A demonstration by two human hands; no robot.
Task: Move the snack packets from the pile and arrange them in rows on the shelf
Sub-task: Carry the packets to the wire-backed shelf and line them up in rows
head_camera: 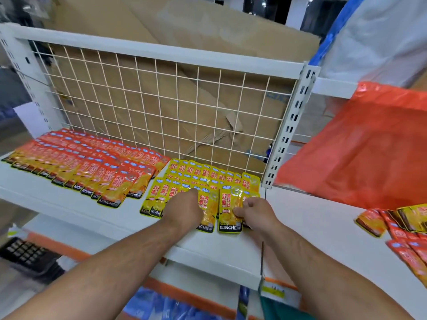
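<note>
The right hand point(254, 212) pinches one yellow packet point(228, 204) with thumb and fingers. The packet lies on the shelf point(69, 199) between the two hands, just left of the right hand, so that hand is nearer. Its long side points away from the person. The left hand point(184, 207) rests on the front row point(157, 199), fingers stretched out. The pile point(406, 229) lies far to the right of the right hand.

Bright, even indoor light leaves few shadows on the white shelf point(129, 218), glints off glossy packets point(227, 199), while wide-angle bowing and soft blur mark the edges
</note>
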